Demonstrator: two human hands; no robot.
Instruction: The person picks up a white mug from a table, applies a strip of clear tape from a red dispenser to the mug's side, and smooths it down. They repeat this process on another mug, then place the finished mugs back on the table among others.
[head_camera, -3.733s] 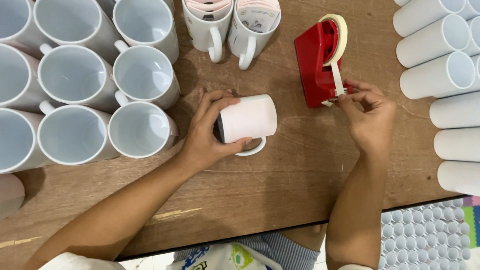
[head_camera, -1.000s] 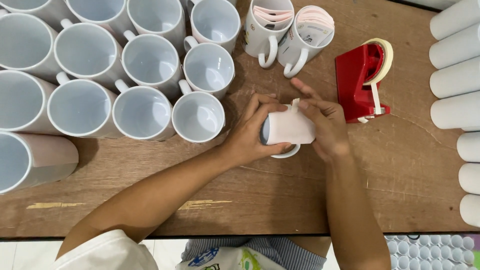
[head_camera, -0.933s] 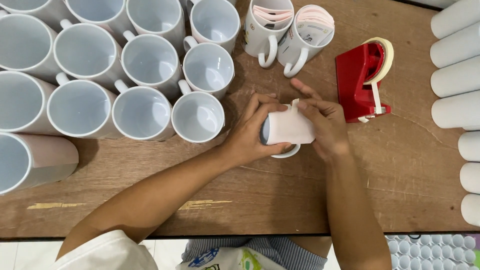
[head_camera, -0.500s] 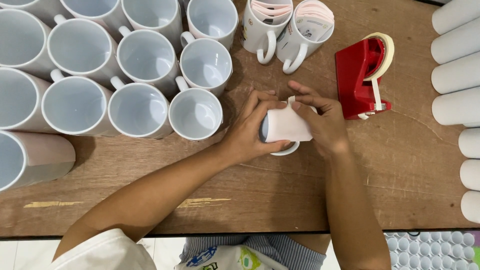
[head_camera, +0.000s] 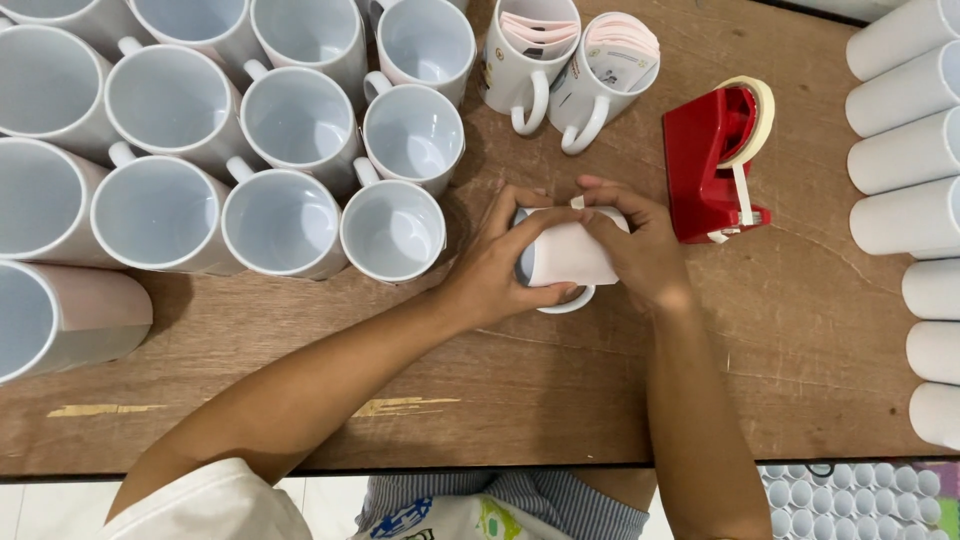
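A wide wooden tabletop (head_camera: 800, 340) carries a crowd of empty white mugs (head_camera: 280, 220) at the left and a red tape dispenser (head_camera: 712, 165) at the right. Between them a white mug (head_camera: 565, 255) lies on its side, left hand (head_camera: 495, 265) and right hand (head_camera: 640, 250) both wrapped around it, fingers (head_camera: 530, 222) closed on its paper-covered body.

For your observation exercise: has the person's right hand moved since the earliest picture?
Yes. The right hand has left the red tape dispenser, moving left onto the white mug.
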